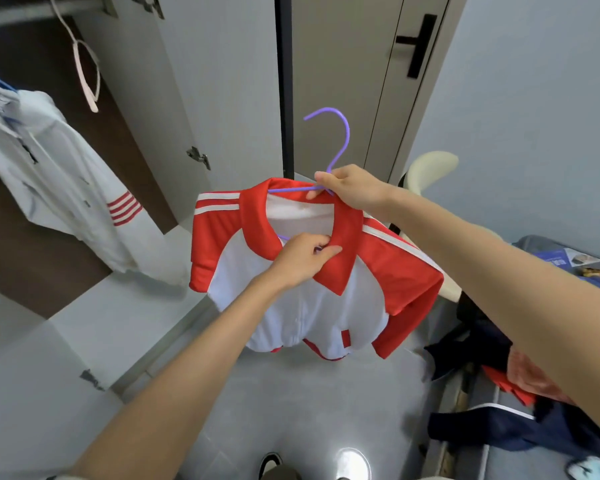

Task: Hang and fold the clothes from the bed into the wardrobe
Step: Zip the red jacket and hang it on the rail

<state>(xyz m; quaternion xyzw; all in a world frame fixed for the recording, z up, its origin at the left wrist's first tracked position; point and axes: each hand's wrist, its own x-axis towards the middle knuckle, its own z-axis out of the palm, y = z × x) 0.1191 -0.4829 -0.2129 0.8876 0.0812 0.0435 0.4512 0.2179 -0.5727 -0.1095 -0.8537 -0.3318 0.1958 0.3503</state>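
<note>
The right hand (347, 188) is closed around the purple hanger (330, 140) just below its hook, with the thumb on top, and holds it up in front of the person. A red and white collared top (302, 306) hangs on this hanger in mid-air, above the grey floor (291, 410) and between the open wardrobe (132, 150) on the left and the bed (520, 462) on the right. The left hand (302, 258) pinches the near red collar flap between thumb and fingers, where a short piece of the purple hanger shows.

Inside the wardrobe a white shirt (49, 174) with red stripes on its sleeve hangs from the rail (32, 10), and a pale, bare hanger (87, 74) hangs just beside it.

On the bed lie more clothes in a loose heap: a black garment (478, 341), an orange-red garment (527, 379) and a navy garment (499, 431) with a white trim line.

Straight ahead stands a grey door (343, 64) with a black handle (418, 43).
</note>
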